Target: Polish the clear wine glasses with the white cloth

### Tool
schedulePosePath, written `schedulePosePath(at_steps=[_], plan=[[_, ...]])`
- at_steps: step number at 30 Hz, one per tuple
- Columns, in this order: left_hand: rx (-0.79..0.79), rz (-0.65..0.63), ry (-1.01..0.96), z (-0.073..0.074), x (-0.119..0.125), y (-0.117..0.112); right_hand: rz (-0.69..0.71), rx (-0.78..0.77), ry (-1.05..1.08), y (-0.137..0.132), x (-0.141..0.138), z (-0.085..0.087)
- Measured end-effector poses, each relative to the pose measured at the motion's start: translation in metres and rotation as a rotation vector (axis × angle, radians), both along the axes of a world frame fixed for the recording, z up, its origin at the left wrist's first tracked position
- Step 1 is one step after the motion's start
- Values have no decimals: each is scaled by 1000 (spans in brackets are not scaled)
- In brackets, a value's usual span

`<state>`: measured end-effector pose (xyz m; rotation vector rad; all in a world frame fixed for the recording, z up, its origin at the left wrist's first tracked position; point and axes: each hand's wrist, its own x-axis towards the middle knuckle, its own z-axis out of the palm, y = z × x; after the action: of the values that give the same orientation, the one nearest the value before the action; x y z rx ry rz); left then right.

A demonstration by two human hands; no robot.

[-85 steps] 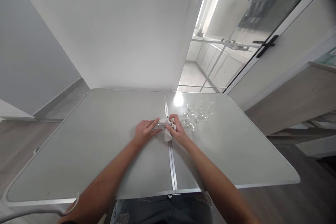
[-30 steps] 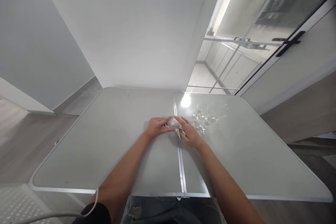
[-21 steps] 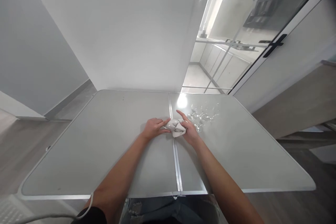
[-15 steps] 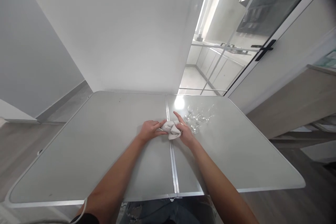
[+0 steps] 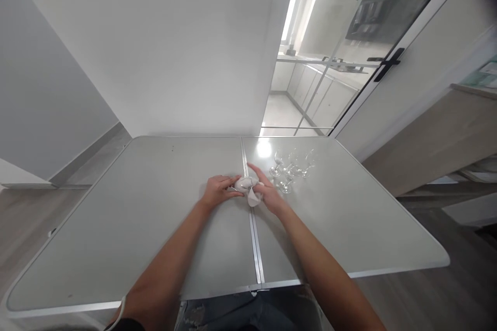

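Both my hands meet over the middle seam of a grey folding table [image 5: 135,227]. My left hand [image 5: 216,191] is closed on a small clear glass that lies mostly hidden inside a white cloth [image 5: 248,189]. My right hand [image 5: 267,192] grips that cloth against the glass, with its forefinger stretched out toward the far edge. Just to the right of my right hand stands a group of several clear stemmed glasses [image 5: 289,169].
A white wall rises behind the table. At the back right a glass sliding door [image 5: 349,41] with a black handle [image 5: 384,64] opens on a kitchen. A wooden counter [image 5: 446,129] stands to the right. A white cable [image 5: 116,310] hangs at my left arm.
My right hand has worked the cloth round the glass while my left hand stayed on it. The view has swung slightly from side to side.
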<state>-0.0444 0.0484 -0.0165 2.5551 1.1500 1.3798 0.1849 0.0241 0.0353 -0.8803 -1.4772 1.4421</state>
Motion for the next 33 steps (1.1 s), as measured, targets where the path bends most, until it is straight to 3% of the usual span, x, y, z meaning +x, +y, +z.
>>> schedulePosePath(at_steps=[2, 4, 8, 11, 14, 17, 20, 22, 25, 29, 31, 33], plan=[[45, 73, 33, 0, -1, 1, -45, -196, 220, 1, 1, 3], [71, 136, 44, -1, -1, 2, -91, -289, 345, 2, 2, 5], [61, 166, 52, -2, -1, 3, -98, -263, 323, -1, 0, 5], [21, 114, 7, -1, 1, 2, 8, -86, 134, -3, 0, 3], [-48, 33, -66, 1, 2, 0, 107, 244, -193, 1, 8, 2], [-148, -20, -151, 3, 3, -1, 111, 604, -505, 8, 18, 2], [-241, -34, -224, 4, 2, -1, 80, 753, -607, 11, 20, -1], [-250, -59, -204, 3, 2, -1, 82, 696, -547, 10, 17, -2], [-216, -106, -114, 2, 1, -1, 123, 402, -302, 5, 10, -2], [-164, 6, -132, 1, 0, 1, 17, 18, 50, 2, 9, 6], [-147, 70, -168, 0, 0, 1, -87, -49, 139, 1, 10, 10], [-149, 76, -183, 0, 0, 1, -91, -76, 182, 0, 10, 12]])
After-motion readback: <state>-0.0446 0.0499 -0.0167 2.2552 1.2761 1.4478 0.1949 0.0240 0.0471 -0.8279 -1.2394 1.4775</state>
